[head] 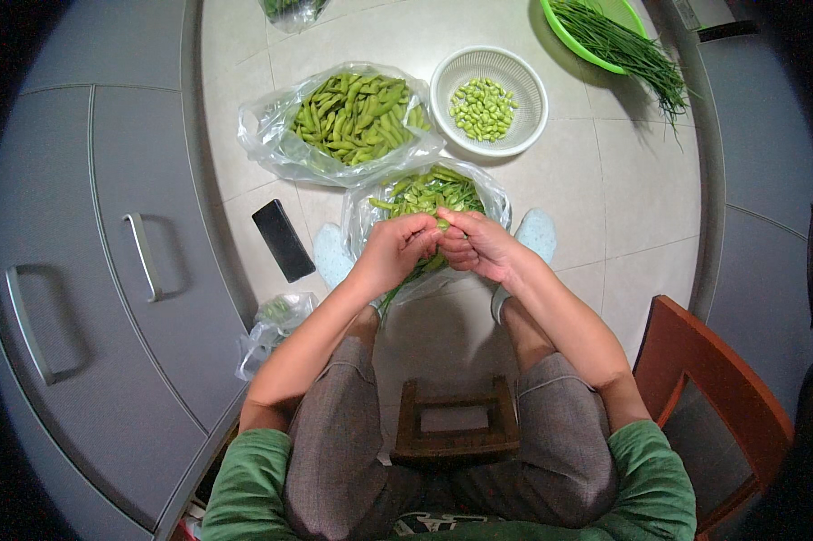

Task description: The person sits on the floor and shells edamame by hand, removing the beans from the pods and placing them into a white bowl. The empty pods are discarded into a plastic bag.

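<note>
My left hand (404, 247) and my right hand (474, 245) meet at the fingertips, both on one green soybean pod (443, 224). They are above a clear plastic bag (495, 196) of pods, emptied hulls and thin green stalks between my feet. Beyond it, to the left, lies a larger clear bag (264, 145) full of whole green pods (352, 115). To its right stands a white plastic colander (535, 125) with shelled green beans (484, 108) at its bottom. How much of the pod is within the fingers cannot be seen.
A black smartphone (283, 240) lies on the tiled floor at the left, near a small plastic bag (276, 318). Grey cabinets with handles (142, 257) line the left. A bright green basket (585, 54) holds long green stalks. A wooden chair (710, 351) stands at the right.
</note>
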Available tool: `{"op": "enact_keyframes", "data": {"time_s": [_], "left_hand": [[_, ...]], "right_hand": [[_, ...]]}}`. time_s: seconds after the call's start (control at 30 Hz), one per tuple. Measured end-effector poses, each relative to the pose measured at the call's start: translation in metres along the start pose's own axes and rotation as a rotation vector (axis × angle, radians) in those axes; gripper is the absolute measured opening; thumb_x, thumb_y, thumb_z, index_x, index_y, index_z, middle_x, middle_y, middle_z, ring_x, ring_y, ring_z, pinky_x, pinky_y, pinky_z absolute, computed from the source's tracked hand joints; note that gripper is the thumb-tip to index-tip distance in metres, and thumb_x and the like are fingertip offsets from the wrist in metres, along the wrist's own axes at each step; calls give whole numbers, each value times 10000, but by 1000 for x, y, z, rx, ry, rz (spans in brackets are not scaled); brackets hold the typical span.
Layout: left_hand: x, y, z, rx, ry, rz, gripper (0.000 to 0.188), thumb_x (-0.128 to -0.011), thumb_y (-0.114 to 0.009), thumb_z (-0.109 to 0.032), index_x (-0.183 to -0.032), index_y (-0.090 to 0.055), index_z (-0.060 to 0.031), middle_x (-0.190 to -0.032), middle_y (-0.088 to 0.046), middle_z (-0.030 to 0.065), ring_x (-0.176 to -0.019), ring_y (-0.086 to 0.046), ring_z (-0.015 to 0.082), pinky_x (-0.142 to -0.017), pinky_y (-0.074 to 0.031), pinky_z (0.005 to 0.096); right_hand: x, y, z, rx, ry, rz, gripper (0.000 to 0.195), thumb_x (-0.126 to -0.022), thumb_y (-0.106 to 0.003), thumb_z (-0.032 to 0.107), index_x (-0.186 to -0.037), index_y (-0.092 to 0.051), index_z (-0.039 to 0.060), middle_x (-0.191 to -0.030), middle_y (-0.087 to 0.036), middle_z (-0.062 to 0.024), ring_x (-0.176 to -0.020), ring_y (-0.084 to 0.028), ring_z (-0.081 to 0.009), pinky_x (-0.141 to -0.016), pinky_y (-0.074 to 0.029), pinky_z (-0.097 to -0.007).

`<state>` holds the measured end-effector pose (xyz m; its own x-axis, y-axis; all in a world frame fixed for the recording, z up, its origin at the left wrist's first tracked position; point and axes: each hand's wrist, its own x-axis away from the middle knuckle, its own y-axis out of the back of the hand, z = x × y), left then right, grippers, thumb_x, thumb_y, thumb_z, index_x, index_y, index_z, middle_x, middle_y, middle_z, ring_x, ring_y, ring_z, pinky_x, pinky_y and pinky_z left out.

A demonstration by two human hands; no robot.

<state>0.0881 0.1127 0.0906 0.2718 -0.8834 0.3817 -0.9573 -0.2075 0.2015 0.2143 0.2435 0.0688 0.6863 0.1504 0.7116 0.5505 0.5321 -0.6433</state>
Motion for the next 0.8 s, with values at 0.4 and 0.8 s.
{"op": "enact_keyframes", "data": {"time_s": [0.4,0.8], "left_hand": [[-2,-3,9,288,60,44,156,-920,-513,-150,-911,-604,-24,-678,-556,-4,-565,-480,55,-503,-374,198],[4,3,21,569,277,0,192,-914,-508,-131,-1062,-564,-22,-746,-572,-5,-578,-476,41,-488,-364,184]], "right_hand": [[-6,4,-7,213,182,-88,388,-915,-484,369,-639,-437,101,-523,-428,-6,-430,-372,-128,-403,-273,-264],[-6,9,-13,77,205,-123,321,-918,-486,273,-634,-403,150,-532,-358,75,-437,-277,-40,-388,-196,-208]]}}
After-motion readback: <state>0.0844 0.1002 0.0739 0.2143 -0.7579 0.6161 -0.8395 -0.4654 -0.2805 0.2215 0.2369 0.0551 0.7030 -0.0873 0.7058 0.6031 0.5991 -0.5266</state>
